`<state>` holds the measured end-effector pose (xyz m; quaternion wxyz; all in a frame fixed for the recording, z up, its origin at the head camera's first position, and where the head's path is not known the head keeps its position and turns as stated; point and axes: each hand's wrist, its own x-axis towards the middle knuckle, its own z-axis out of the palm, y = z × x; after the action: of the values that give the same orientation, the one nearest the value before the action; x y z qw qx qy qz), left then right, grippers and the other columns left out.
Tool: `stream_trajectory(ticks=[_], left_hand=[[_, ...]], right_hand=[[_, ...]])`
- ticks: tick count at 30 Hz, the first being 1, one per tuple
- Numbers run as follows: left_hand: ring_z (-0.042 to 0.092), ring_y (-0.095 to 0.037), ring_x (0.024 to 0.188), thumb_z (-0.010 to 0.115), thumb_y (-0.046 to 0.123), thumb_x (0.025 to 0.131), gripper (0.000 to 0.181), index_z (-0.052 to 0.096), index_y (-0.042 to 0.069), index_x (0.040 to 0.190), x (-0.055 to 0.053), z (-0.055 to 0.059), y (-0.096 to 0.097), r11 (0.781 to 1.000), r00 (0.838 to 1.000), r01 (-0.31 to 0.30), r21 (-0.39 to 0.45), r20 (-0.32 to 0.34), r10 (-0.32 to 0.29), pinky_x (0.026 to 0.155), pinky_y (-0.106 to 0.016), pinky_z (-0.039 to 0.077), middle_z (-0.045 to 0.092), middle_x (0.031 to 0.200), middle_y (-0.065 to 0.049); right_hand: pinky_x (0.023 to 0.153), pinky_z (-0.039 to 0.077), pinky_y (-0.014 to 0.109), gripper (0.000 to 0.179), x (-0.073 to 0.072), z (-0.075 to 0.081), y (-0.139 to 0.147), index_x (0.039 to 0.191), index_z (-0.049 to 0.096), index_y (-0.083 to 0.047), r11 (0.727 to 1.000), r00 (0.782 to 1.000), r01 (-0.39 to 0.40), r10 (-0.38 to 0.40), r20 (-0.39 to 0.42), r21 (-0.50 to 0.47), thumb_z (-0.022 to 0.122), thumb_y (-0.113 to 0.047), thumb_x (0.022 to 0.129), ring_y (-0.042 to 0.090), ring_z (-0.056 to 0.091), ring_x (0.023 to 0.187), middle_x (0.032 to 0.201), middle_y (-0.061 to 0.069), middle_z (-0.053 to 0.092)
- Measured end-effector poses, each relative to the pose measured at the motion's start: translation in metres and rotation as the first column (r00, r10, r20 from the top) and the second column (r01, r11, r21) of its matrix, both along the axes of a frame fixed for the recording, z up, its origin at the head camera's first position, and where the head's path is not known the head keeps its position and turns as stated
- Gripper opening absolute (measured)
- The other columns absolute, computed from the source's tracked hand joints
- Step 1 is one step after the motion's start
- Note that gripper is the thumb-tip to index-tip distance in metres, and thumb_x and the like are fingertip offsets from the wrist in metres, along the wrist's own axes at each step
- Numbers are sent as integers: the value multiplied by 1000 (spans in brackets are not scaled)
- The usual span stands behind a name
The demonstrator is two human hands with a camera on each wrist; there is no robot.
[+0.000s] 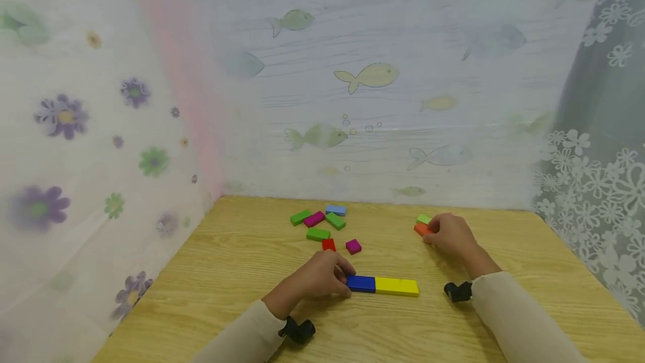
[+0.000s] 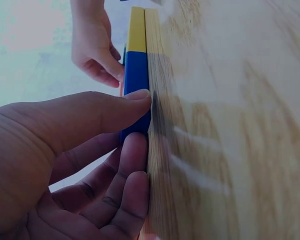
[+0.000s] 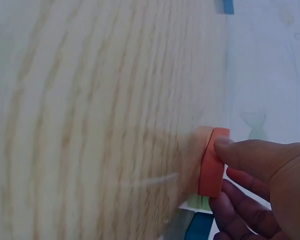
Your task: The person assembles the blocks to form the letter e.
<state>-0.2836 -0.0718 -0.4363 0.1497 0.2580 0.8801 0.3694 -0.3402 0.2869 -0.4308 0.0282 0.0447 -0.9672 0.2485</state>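
A blue block (image 1: 361, 284) and a yellow block (image 1: 397, 287) lie end to end in a row on the wooden table. My left hand (image 1: 322, 276) pinches the left end of the blue block, its thumb (image 2: 137, 96) on the near side and fingers beyond. Farther right and back, my right hand (image 1: 452, 238) grips an orange block (image 1: 422, 231) between thumb and fingers; part of that block is hidden behind them. Just behind it lies a light green block (image 1: 423, 219), partly covered in the right wrist view.
Toward the back left lie several loose blocks: green ones (image 1: 318, 234), a magenta bar (image 1: 314, 219) and a light blue one (image 1: 336, 210). A red block (image 1: 328, 245) and a short magenta block (image 1: 354, 246) sit just beyond my left hand. Patterned curtains (image 1: 373, 144) border the table (image 1: 242, 251).
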Motion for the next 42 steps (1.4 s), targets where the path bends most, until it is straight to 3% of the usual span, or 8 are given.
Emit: stream_trajectory(ticks=[8,20,32,42], left_hand=[[66,-7,80,90,5,77,31,81,12,106,1,1,1,1000,1000,-10,11,12,10,69,-24,56,73,94,8],[66,-9,80,90,5,76,31,81,12,105,1,1,0,1000,1000,-16,18,17,16,69,-25,56,73,95,7],[66,-9,80,91,7,76,30,81,13,104,0,-2,0,1000,1000,-17,21,16,16,68,-25,55,72,94,8],[66,-10,80,91,7,76,30,81,13,104,1,-1,0,999,999,-26,22,25,25,69,-25,55,72,95,7]], right_hand=[[86,55,52,37,0,-1,-1,114,73,6,1000,1000,12,-12,-11,16,81,-19,88,33,66,95,112,21,73],[81,55,47,42,3,-1,-4,117,71,5,999,999,33,-33,-26,-4,80,-23,87,29,64,90,108,19,72],[81,55,45,46,18,5,-10,121,71,4,993,996,84,-83,16,-81,79,-26,87,29,65,94,113,19,71],[78,57,43,44,35,8,-17,119,72,4,992,997,76,-76,3,-104,80,-26,88,27,66,91,110,18,73]])
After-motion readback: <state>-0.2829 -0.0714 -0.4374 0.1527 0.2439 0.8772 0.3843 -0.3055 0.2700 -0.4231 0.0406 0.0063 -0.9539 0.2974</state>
